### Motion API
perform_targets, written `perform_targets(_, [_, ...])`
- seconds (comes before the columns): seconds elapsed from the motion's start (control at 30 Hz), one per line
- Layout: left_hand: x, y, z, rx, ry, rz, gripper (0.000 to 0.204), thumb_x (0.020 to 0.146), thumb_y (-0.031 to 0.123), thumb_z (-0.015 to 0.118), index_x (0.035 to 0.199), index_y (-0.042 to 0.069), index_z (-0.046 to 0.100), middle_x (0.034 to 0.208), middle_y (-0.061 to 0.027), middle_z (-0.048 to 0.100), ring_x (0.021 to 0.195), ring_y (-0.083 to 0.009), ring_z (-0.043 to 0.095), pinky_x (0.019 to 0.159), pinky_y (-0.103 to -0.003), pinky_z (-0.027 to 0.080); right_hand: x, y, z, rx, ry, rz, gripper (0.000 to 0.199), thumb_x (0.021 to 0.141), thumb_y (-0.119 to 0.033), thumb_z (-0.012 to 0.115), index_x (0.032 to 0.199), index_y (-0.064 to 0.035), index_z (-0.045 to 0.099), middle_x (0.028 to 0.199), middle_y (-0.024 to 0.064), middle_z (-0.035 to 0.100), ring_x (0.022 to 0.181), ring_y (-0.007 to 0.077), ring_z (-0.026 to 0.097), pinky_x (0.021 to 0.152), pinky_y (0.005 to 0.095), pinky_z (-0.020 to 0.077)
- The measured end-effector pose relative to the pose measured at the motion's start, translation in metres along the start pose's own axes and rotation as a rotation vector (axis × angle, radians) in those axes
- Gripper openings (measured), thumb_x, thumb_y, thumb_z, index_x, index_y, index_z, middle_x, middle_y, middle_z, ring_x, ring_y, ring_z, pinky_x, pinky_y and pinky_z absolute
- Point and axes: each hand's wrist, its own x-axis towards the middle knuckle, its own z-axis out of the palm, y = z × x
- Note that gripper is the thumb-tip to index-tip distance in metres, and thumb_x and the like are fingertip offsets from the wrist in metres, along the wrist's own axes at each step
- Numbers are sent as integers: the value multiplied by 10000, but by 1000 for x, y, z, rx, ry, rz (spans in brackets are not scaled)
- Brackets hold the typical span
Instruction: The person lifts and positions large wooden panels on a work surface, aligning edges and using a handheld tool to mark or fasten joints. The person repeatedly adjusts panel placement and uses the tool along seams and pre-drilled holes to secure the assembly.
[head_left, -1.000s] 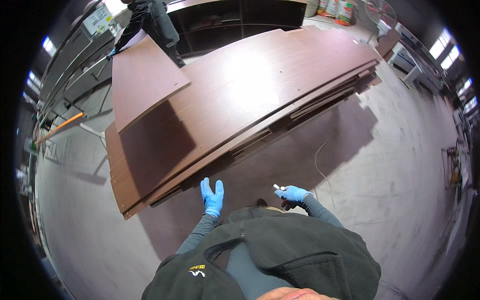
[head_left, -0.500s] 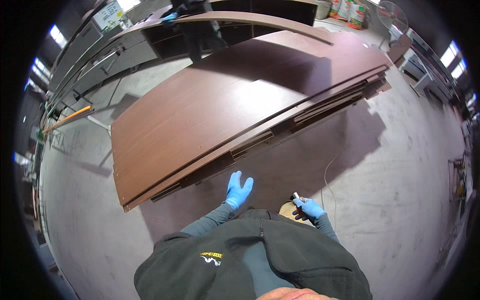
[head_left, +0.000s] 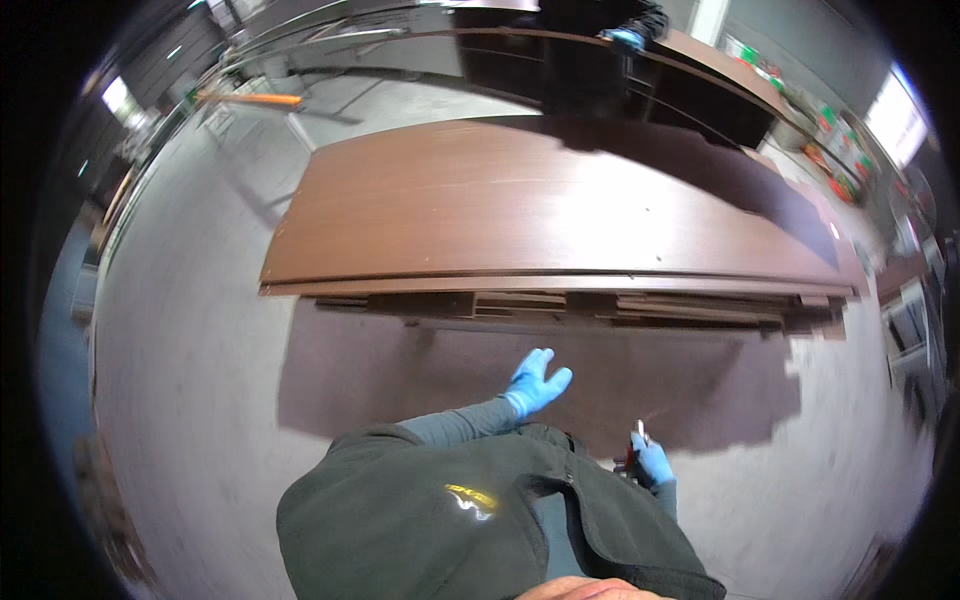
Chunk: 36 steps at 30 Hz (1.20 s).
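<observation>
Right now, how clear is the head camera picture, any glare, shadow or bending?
Head view: fisheye bends the brown board stack into a curve; a bright sheen lies on its top; a dark shadow falls on the floor in front of it; the rim is black and smeared; the left hand and right hand look slightly soft.

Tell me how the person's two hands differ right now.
The left hand is open, fingers spread, holding nothing; the right hand is closed around a small tool. The left hand reaches further toward the brown panels; the right hand stays near the body. Both wear blue gloves.
</observation>
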Motion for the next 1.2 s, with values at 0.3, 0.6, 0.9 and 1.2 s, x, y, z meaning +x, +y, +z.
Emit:
perform_targets(0.3, [-13,2,33,11,22,-216,941,985,646,644,1613,-24,435,1698,-290,364,1601,-411,320,1310,-483,282,23,-40,-48,-299,-114,59,486,1074,-492,542,1277,-50,529,1046,266,766,717,318,769,521,378,533])
perform_targets(0.6, [17,5,24,66,187,-174,835,1005,554,670,1586,-11,468,1666,-308,392,1573,-450,345,1294,-519,292,50,-57,-31,-255,-188,-1,360,1076,-398,611,1100,-40,638,874,79,673,866,260,731,694,423,576])
perform_targets(0.9, [90,-6,-49,385,847,106,1106,939,470,764,1724,21,127,1772,-317,29,1644,-508,48,1314,-605,140,115,-56,-35,-545,-113,-29,523,1065,-465,594,1118,42,710,964,114,733,891,194,634,865,388,517])
perform_targets(1.2, [143,-68,-99,24,967,-423,1105,937,560,751,1685,-32,193,1734,-378,102,1623,-514,155,1307,-566,228,118,-129,17,-420,-177,42,533,1065,-444,624,1245,57,641,983,177,771,812,245,726,741,396,580])
